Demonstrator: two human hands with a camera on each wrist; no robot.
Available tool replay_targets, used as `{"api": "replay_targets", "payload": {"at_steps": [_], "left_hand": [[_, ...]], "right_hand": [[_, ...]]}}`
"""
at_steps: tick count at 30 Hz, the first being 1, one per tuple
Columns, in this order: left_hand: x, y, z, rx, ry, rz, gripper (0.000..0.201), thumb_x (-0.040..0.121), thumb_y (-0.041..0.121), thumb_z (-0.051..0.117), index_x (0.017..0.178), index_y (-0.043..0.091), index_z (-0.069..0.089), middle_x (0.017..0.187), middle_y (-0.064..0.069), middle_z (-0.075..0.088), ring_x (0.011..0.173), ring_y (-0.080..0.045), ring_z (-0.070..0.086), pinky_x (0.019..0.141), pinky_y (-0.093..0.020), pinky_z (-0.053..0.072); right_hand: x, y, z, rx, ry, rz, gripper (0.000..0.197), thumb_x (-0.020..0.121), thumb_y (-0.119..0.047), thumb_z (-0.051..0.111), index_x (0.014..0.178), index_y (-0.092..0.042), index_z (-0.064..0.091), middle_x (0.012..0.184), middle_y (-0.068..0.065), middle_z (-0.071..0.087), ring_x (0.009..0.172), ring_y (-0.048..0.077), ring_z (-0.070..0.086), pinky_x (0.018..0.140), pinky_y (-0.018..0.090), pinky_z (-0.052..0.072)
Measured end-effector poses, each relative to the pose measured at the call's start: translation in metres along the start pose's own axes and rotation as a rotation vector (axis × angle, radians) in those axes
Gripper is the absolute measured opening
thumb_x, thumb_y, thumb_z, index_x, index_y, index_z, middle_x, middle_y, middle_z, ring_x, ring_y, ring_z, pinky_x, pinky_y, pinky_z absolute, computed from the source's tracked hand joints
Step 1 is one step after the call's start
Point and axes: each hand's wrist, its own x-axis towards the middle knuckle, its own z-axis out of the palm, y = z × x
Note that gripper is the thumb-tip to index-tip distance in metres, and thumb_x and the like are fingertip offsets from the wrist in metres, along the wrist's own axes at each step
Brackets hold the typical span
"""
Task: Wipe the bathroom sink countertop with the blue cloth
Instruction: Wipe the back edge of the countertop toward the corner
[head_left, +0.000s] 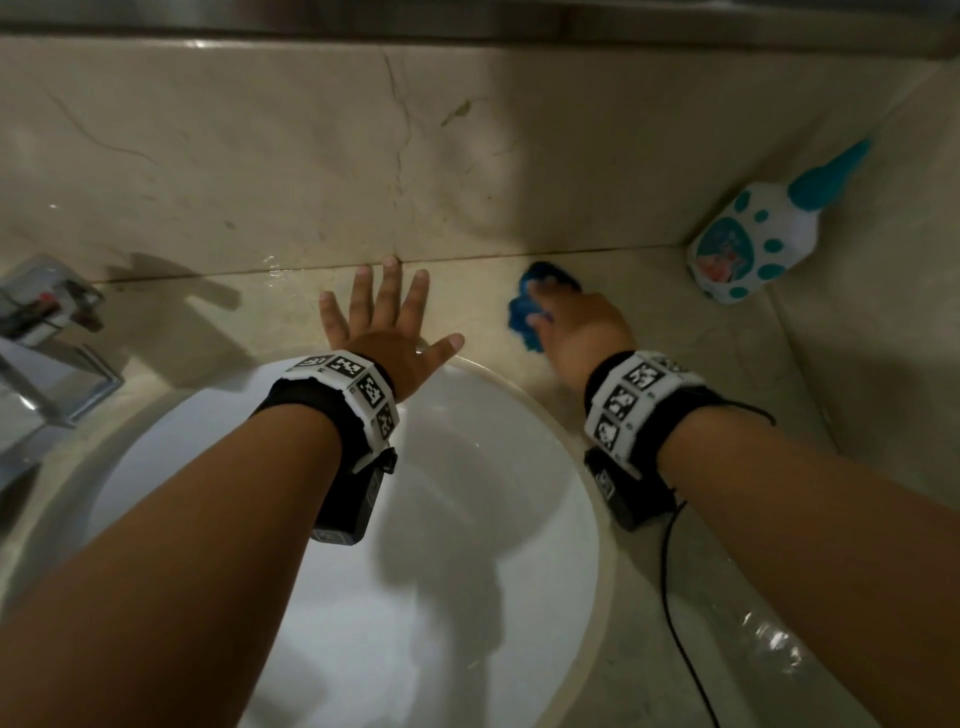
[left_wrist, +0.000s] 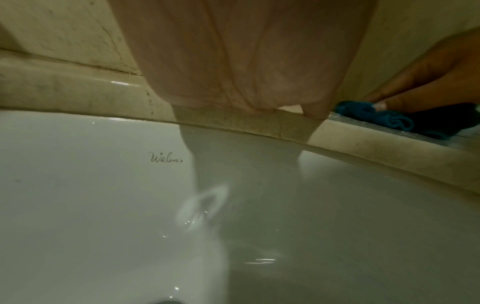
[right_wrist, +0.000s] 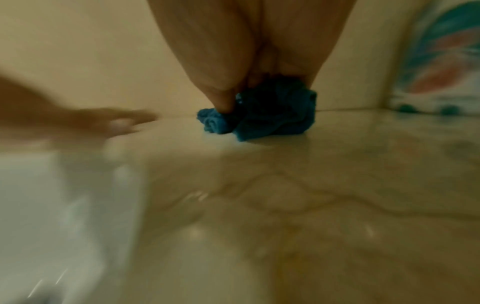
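A crumpled blue cloth (head_left: 524, 312) (left_wrist: 384, 119) (right_wrist: 262, 115) lies on the beige marble countertop (head_left: 488, 312) (right_wrist: 311, 185) near the back wall, right of the basin. My right hand (head_left: 566, 322) (right_wrist: 249, 61) covers it and grips it, fingers curled into the folds, pressing it onto the wet stone. My left hand (head_left: 389, 317) (left_wrist: 233, 57) lies flat with fingers spread on the counter strip behind the white basin (head_left: 467, 519) (left_wrist: 103, 205), its fingertips reaching the wall joint. It holds nothing.
A white bottle with teal spots and a teal cap (head_left: 763, 244) (right_wrist: 441, 61) stands in the back right corner against the wall. A chrome faucet (head_left: 47, 332) sits at the left. Water films the counter at the front right (head_left: 769, 639).
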Motion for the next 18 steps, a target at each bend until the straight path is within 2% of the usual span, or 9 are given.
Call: {"api": "replay_targets", "payload": {"at_steps": [3,6,7,8,10,12,16,18], "left_hand": [[0.000,-0.001,0.001,-0.001,0.010,0.006,0.082,0.085,0.074,0.017,0.145,0.034,-0.021,0.152,0.003,-0.032,0.140,-0.025,-0.028,0.109,-0.056,-0.017],[0.000,0.000,0.001,-0.004,0.015,0.007,0.082,0.085,0.074,0.017,0.145,0.034,-0.021,0.153,0.003,-0.031,0.141,-0.025,-0.028,0.109,-0.056,-0.017],[0.000,0.000,0.000,-0.001,0.014,0.006,0.082,0.085,0.074,0.017,0.145,0.034,-0.021,0.153,0.003,-0.031,0.141,-0.025,-0.028,0.109,-0.056,-0.017],[0.000,0.001,0.000,0.000,0.013,0.003,0.081,0.085,0.073,0.017,0.145,0.033,-0.020,0.153,0.003,-0.031,0.141,-0.025,-0.028,0.109,-0.056,-0.016],[-0.001,0.002,0.000,0.004,0.010,0.000,0.081,0.086,0.073,0.018,0.146,0.033,-0.020,0.153,0.002,-0.031,0.141,-0.025,-0.028,0.109,-0.056,-0.016],[0.000,0.002,0.000,0.006,0.008,-0.003,0.082,0.086,0.073,0.018,0.145,0.033,-0.021,0.152,0.002,-0.032,0.141,-0.025,-0.028,0.109,-0.056,-0.016],[0.000,0.000,0.001,-0.007,0.015,-0.002,0.082,0.085,0.074,0.019,0.145,0.035,-0.020,0.153,0.004,-0.031,0.141,-0.024,-0.028,0.109,-0.055,-0.016],[-0.001,0.000,0.001,-0.009,0.017,0.002,0.082,0.085,0.074,0.019,0.145,0.034,-0.020,0.153,0.004,-0.030,0.141,-0.024,-0.028,0.110,-0.056,-0.016]], "right_hand": [[-0.006,0.025,-0.009,-0.045,0.014,0.153,0.058,0.100,-0.019,0.040,0.149,-0.007,0.013,0.156,0.010,0.019,0.138,0.032,0.029,0.110,0.035,0.027],[-0.032,0.028,0.013,0.058,0.185,0.080,0.047,0.099,-0.017,0.039,0.145,-0.012,0.032,0.146,0.014,0.041,0.128,0.033,0.043,0.103,0.034,0.035],[-0.040,0.022,0.021,0.060,0.176,0.028,0.046,0.098,-0.016,0.039,0.144,-0.013,0.035,0.142,0.013,0.045,0.126,0.031,0.046,0.101,0.031,0.035],[-0.044,0.015,0.024,0.038,0.135,-0.023,0.045,0.098,-0.016,0.039,0.143,-0.014,0.034,0.143,0.011,0.045,0.127,0.027,0.046,0.100,0.029,0.033],[-0.040,0.006,0.027,-0.020,0.092,-0.122,0.045,0.099,-0.018,0.035,0.144,-0.015,0.031,0.152,0.006,0.032,0.137,0.019,0.035,0.105,0.024,0.026],[-0.024,0.003,0.018,-0.047,0.091,-0.138,0.047,0.101,-0.020,0.033,0.147,-0.015,0.026,0.156,0.005,0.022,0.141,0.020,0.028,0.110,0.025,0.020],[0.008,0.021,-0.011,-0.180,-0.031,0.101,0.057,0.101,-0.022,0.034,0.151,-0.013,0.007,0.158,0.008,0.010,0.142,0.027,0.023,0.114,0.032,0.019],[0.004,0.026,-0.011,-0.169,0.008,0.134,0.057,0.101,-0.022,0.034,0.151,-0.011,0.008,0.158,0.010,0.012,0.141,0.029,0.025,0.113,0.034,0.020]]}}
